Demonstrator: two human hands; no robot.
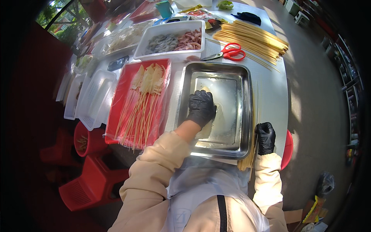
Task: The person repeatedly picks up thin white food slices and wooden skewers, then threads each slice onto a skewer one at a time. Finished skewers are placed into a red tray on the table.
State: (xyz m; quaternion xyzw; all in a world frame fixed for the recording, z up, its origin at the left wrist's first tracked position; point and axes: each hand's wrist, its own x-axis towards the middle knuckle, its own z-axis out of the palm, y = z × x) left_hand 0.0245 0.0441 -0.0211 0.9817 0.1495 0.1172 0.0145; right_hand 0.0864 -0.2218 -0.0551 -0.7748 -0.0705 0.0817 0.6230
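A black glove covers my left hand [202,108], which is inside the steel tray [245,116] with its fingers curled on a pale, flat piece of food [206,131]. Beside the tray's right edge, my right hand [265,138], also black-gloved, is closed around a thin bamboo skewer [257,95]. More bamboo skewers [245,163] lie partly under the tray's right side. To the left, a red tray [116,120] lined with clear plastic bears pale food pieces [149,77] threaded on skewers. The tips of my left fingers are hard to make out.
Behind the steel tray lie red-handled scissors [234,52], a large pile of skewers [252,39] and a white tub [171,56] of grey and pink food pieces. White plastic baskets [97,98] stand at the left. Below them are a red bucket [87,142] and a red stool [95,179].
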